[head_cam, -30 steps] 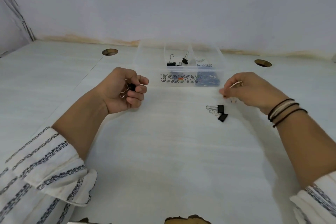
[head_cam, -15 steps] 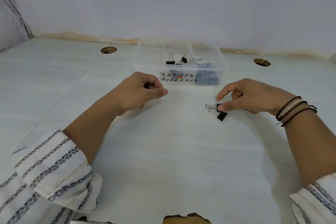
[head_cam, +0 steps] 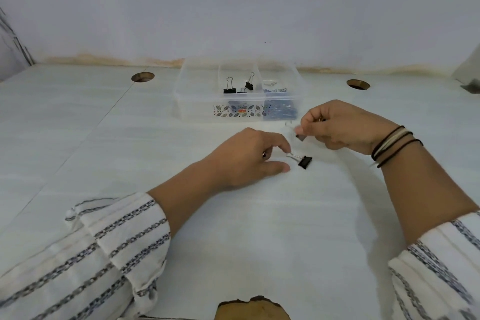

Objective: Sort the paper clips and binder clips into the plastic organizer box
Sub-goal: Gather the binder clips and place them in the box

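Binder clip [head_cam: 305, 162]: on table, left hand [head_cam: 249, 158] pinching its wire handle to lift.
Right hand [head_cam: 337, 126]: pinches another clip [head_cam: 300, 136] (blurred), boxward.

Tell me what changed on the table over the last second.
The right hand lifted one binder clip from the pair; the left hand crossed over and touches the wire handle of the remaining clip. The organizer box stayed put.
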{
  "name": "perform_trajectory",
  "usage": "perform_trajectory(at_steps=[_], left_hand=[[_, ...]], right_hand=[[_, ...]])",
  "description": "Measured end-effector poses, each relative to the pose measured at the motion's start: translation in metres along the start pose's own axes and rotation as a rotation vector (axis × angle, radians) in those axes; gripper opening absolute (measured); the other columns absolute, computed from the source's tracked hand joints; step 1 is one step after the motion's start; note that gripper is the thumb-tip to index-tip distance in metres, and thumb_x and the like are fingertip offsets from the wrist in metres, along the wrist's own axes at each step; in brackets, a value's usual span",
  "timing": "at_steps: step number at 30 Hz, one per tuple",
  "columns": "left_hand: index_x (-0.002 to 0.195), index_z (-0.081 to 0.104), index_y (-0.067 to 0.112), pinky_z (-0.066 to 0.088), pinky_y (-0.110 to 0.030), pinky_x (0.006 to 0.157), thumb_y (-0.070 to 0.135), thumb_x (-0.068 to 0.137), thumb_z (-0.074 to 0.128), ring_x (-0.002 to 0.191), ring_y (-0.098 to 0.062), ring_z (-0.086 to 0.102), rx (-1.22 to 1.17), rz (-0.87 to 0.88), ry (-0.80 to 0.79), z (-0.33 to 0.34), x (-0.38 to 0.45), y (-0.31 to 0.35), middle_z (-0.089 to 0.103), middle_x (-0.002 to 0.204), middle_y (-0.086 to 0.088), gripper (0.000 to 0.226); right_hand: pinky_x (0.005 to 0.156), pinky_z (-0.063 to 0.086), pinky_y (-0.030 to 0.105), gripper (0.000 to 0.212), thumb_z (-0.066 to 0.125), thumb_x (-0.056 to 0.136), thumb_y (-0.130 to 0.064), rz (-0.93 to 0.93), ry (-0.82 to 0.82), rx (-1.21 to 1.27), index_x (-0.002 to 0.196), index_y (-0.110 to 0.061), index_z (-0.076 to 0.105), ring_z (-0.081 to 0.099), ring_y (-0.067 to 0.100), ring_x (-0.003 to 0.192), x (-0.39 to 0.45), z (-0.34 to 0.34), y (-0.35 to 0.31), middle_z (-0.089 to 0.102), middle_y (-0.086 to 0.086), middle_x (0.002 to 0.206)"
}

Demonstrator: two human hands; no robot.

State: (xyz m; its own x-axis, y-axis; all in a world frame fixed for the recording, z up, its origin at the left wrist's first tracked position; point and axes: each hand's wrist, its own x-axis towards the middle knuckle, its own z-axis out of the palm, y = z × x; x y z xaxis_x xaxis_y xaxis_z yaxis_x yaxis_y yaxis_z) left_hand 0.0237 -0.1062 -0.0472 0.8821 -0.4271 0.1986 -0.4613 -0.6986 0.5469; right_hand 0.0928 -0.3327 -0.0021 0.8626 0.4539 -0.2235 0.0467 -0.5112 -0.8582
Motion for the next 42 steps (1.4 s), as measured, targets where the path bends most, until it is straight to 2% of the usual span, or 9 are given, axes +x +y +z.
perform_trajectory(at_steps=[6,13,20,24,29,32,37,39,42], left_hand=[[0.143,0.055,0.041,0.034,-0.02,0.062,0.057,0.091,0.067,0.066,0.002,0.05,0.131,-0.023,-0.157,0.005,0.028,0.016,0.053,0.07,0.014,0.056],[0.107,0.072,0.025,0.035,-0.019,0.058,0.041,0.091,0.075,0.056,0.001,0.049,0.0,0.028,-0.21,0.007,0.05,0.025,0.05,0.064,0.014,0.023],[0.078,0.055,0.011,0.018,-0.023,0.044,0.026,0.09,0.049,0.049,-0.014,0.023,-0.946,-0.444,0.055,-0.031,0.045,0.016,0.038,0.06,0.002,0.02],[0.073,0.049,0.012,0.022,-0.019,0.04,0.031,0.085,0.04,0.044,-0.015,0.029,-1.338,-0.6,0.236,-0.056,0.046,0.006,0.048,0.062,-0.005,0.024],[0.087,0.038,0.016,0.02,-0.017,0.043,0.027,0.088,0.039,0.048,-0.014,0.026,-1.333,-0.696,0.506,-0.089,0.071,0.003,0.045,0.069,-0.006,0.012],[0.112,0.046,0.01,0.041,-0.026,0.048,0.023,0.094,0.036,0.057,-0.018,0.042,-1.185,-0.701,0.687,-0.095,0.097,0.004,0.051,0.079,-0.01,0.024],[0.145,0.039,-0.005,0.037,-0.027,0.057,0.024,0.09,0.041,0.091,-0.024,0.068,-0.828,-0.635,0.559,-0.085,0.121,-0.007,0.059,0.131,-0.034,0.062],[0.139,0.044,-0.009,0.031,-0.029,0.056,0.018,0.097,0.037,0.079,-0.016,0.059,-0.727,-0.61,0.512,-0.087,0.122,-0.008,0.058,0.118,-0.03,0.051],[0.11,0.054,0.009,0.031,-0.029,0.059,0.019,0.101,0.038,0.072,-0.012,0.044,-0.58,-0.57,0.523,-0.097,0.12,-0.018,0.052,0.089,0.001,0.021]], right_hand=[[0.034,0.024,0.01,0.015,0.071,0.084,-0.023,0.056,0.039,0.634,0.086,-0.009,0.066,0.026,0.001,0.04,0.001,-0.015,0.01,0.062,0.005,0.087],[0.034,0.028,0.008,0.022,0.068,0.089,-0.027,0.122,-0.073,0.914,0.098,-0.007,0.062,0.032,0.001,0.044,0.008,-0.013,0.015,0.049,-0.001,0.07],[0.031,0.026,0.011,0.023,0.065,0.093,-0.016,0.106,-0.052,0.883,0.074,-0.018,0.053,0.029,0.003,0.04,0.01,0.004,0.006,0.041,-0.003,0.063],[0.032,0.034,0.011,0.014,0.054,0.095,-0.006,0.072,-0.078,0.985,0.083,-0.013,0.054,0.037,0.004,0.043,0.011,0.015,-0.025,0.05,0.001,0.066],[0.056,0.058,0.019,0.011,0.05,0.096,0.005,0.043,0.073,1.161,0.092,0.001,0.059,0.061,0.016,0.057,0.041,0.03,-0.081,0.061,0.013,0.073],[0.051,0.057,0.03,0.018,0.042,0.094,0.012,-0.004,0.297,1.29,0.085,0.002,0.054,0.055,0.024,0.059,0.075,0.042,-0.104,0.053,0.013,0.072],[0.072,0.058,0.043,0.021,0.049,0.088,-0.007,-0.053,0.58,0.517,0.068,-0.013,0.053,0.058,0.026,0.068,0.133,0.057,-0.112,0.059,0.008,0.07],[0.074,0.058,0.042,0.024,0.049,0.089,-0.014,-0.077,0.542,0.18,0.066,-0.02,0.05,0.057,0.023,0.073,0.142,0.055,-0.11,0.058,0.003,0.075],[0.056,0.032,0.036,0.034,0.044,0.079,0.001,-0.157,0.561,0.061,0.052,-0.018,0.037,0.037,0.02,0.053,0.142,0.054,-0.108,0.04,-0.001,0.056]])
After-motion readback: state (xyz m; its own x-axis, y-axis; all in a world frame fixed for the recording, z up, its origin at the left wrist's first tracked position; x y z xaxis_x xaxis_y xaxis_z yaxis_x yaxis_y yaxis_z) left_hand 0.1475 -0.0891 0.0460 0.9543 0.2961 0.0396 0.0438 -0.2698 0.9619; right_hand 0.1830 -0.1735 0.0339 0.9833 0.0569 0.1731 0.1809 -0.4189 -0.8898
